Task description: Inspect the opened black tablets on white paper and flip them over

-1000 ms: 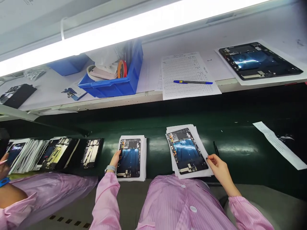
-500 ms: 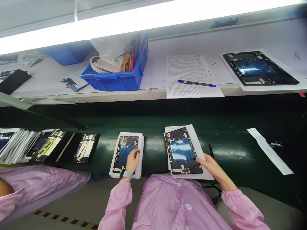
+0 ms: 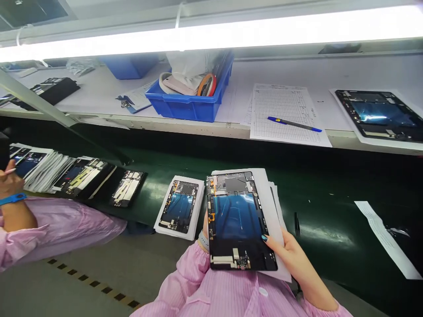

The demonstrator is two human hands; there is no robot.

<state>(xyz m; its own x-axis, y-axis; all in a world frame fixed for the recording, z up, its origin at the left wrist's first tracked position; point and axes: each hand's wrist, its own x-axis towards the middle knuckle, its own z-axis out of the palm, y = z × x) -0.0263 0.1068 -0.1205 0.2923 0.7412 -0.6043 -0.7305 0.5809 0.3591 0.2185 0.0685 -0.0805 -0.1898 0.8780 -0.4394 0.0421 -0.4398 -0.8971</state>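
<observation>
An opened tablet (image 3: 238,215), its inner parts and blue-filmed battery area facing up, is raised near my body with a white paper sheet (image 3: 271,198) under it. My right hand (image 3: 286,248) grips its lower right edge, thumb on top and the other fingers under the paper. At the left edge is my left hand (image 3: 205,226), mostly hidden behind the tablet and holding it from that side; the wrist wears a grey watch band. Another opened tablet (image 3: 179,207) rests on a stack of white paper to the left. More paper shows behind the held tablet.
Stacked tablets and papers (image 3: 53,169) line the green bench on the left, beside a co-worker's hand (image 3: 11,180). On the shelf are a blue bin (image 3: 188,108), a form (image 3: 280,99) with a pen (image 3: 294,124), and another opened tablet (image 3: 380,112). A paper strip (image 3: 386,237) lies right.
The right-hand tablet has been lifted off the bench toward me with its paper. My left hand has left the other tablet and moved right to the held one. The view has shifted left.
</observation>
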